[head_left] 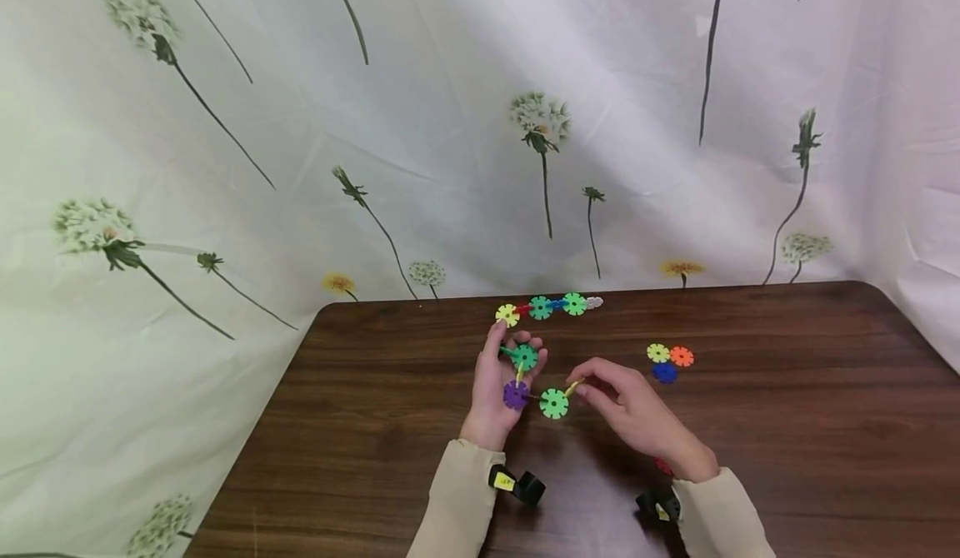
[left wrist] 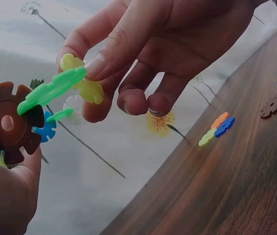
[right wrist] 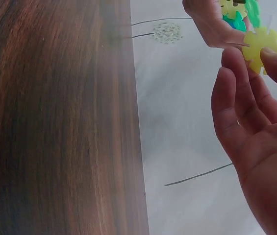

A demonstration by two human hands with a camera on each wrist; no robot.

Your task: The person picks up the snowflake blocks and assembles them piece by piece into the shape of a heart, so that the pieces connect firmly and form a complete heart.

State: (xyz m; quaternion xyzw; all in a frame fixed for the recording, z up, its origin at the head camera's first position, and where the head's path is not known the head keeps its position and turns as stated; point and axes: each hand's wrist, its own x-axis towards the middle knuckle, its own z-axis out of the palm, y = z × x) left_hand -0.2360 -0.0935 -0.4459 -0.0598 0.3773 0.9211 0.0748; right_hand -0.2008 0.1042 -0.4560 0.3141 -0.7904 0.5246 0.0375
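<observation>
Slotted plastic discs are linked edge to edge in a colourful chain. My left hand (head_left: 491,391), palm up, holds the chain, with a teal disc (head_left: 525,357) by the fingers and a purple disc (head_left: 516,395) over the palm. Beyond the purple one come a brown disc (left wrist: 12,122) and a light green disc (head_left: 554,403). Between thumb and fingers, my right hand (head_left: 633,408) pinches a yellow disc (right wrist: 263,49) set against the green one. Past the left thumb, a yellow disc (head_left: 507,316) leads a row ending in a clear white disc (head_left: 593,302).
To the right on the brown wooden table (head_left: 787,425) lie loose yellow (head_left: 657,353), orange (head_left: 682,356) and blue (head_left: 664,373) discs, close together. A red disc (head_left: 663,465) shows partly behind the right wrist; a dark brown disc (left wrist: 273,105) lies beside it. A dandelion-print cloth (head_left: 450,125) hangs behind.
</observation>
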